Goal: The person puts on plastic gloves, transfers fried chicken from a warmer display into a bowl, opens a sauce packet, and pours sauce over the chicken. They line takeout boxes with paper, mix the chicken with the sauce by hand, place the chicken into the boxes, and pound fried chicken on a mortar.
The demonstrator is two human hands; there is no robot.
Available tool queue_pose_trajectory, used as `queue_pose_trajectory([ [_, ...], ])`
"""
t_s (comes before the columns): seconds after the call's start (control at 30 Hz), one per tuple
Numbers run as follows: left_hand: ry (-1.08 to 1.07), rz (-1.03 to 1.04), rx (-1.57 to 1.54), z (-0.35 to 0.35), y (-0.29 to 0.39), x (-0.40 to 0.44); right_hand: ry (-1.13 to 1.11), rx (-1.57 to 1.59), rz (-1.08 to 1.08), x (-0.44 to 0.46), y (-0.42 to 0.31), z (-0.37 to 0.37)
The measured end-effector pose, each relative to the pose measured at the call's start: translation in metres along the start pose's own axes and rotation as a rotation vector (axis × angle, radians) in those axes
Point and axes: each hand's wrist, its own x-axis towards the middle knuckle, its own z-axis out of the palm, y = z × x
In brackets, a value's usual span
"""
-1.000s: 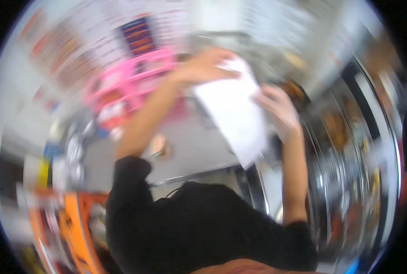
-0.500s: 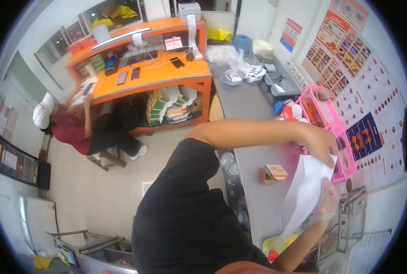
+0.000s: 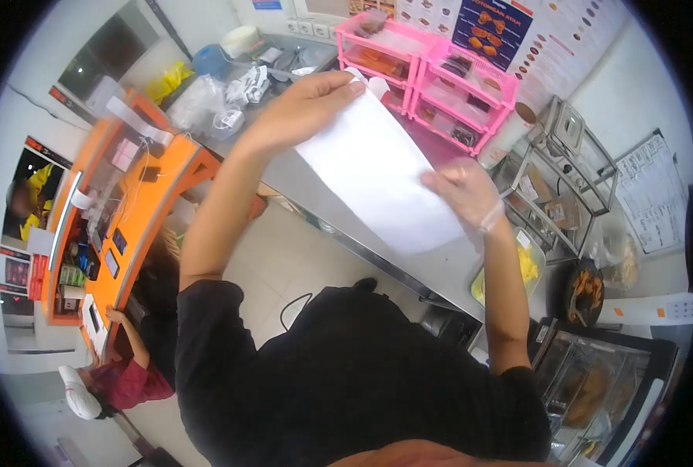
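A large piece of white paper (image 3: pixel 385 167) is stretched at a slant between my hands, above the steel counter (image 3: pixel 284 175). My bare left hand (image 3: pixel 315 109) pinches its upper left end. At the right edge, my right hand (image 3: pixel 467 194), in a clear plastic glove, grips it between thumb and fingers. Whether the paper is a single sheet or a flat bag I cannot tell. Just behind it stand stacked pink plastic baskets (image 3: pixel 463 86) with small packets inside. A tray with yellow contents (image 3: pixel 527 265) sits beside my right forearm.
A metal rack (image 3: pixel 556 171) and a dark pan of fried food (image 3: pixel 584 294) stand on the right, above a glass-fronted case (image 3: pixel 595 381). Clear plastic bags (image 3: pixel 202 105) lie at the counter's far left. A person in a maroon shirt (image 3: pixel 132 385) sits by the orange desk (image 3: pixel 140 249).
My view has swung to the right. The paper has come away from beside the pink baskets and is now spread wider between my hands, which have moved apart.
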Motion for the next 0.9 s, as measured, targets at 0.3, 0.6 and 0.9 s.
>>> queue_pose_trajectory([
  [0.3, 0.184, 0.143, 0.001, -0.015, -0.041, 0.020, 0.100, 0.344, 0.187, -0.050, 0.012, -0.006],
  [0.6, 0.150, 0.085, 0.020, -0.036, -0.064, 0.010, 0.154, 0.510, 0.230, -0.059, 0.038, -0.024],
  [0.9, -0.106, 0.071, -0.103, 0.011, -0.037, 0.046, 0.287, -0.017, 0.174, -0.088, 0.031, -0.070],
])
